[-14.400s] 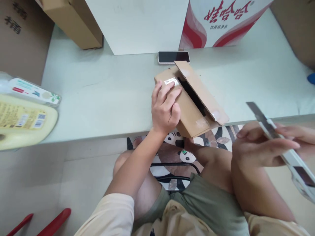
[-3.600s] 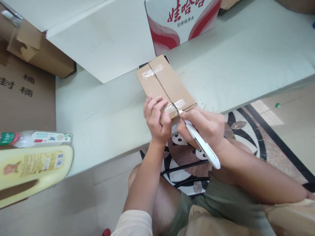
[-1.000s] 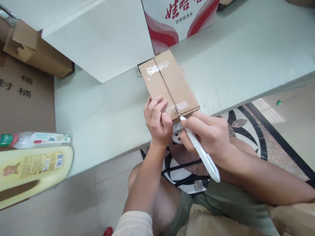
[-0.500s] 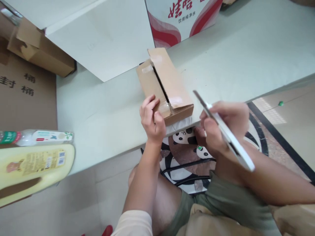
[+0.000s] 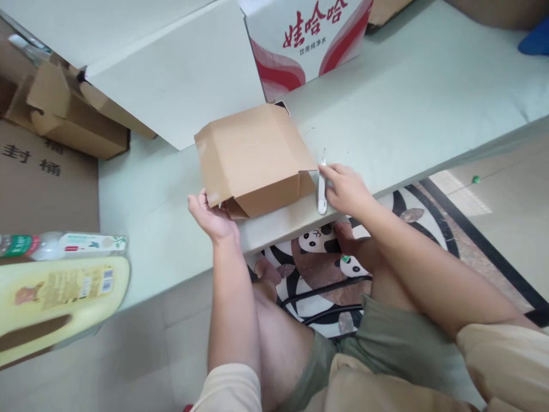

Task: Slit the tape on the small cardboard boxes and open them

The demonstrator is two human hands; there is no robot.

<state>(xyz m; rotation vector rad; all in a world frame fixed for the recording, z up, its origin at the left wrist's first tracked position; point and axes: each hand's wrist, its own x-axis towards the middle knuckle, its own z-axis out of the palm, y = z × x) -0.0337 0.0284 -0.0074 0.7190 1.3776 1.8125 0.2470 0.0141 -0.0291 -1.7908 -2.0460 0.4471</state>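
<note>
The small brown cardboard box [image 5: 261, 154] sits on the pale green bench top near its front edge. Its broad flap is lifted and leans over to the left, hiding most of the inside. My left hand [image 5: 217, 220] is at the flap's front left corner, fingers curled round its edge. Right of the box, my right hand [image 5: 346, 186] pinches a white utility knife [image 5: 322, 194] by its side. The knife is on or just above the bench top, blade end pointing away from me.
A white carton [image 5: 175, 74] and a red-and-white water carton [image 5: 309, 51] stand behind. On the left are brown cartons [image 5: 81, 123], a plastic bottle [image 5: 81, 244] and a yellow jug [image 5: 86, 292]. The bench edge [image 5: 386, 191] runs just before my knees.
My right hand has brought the knife down from the air to the bench beside the box. My left hand has moved left, and the box's flap has swung open.
</note>
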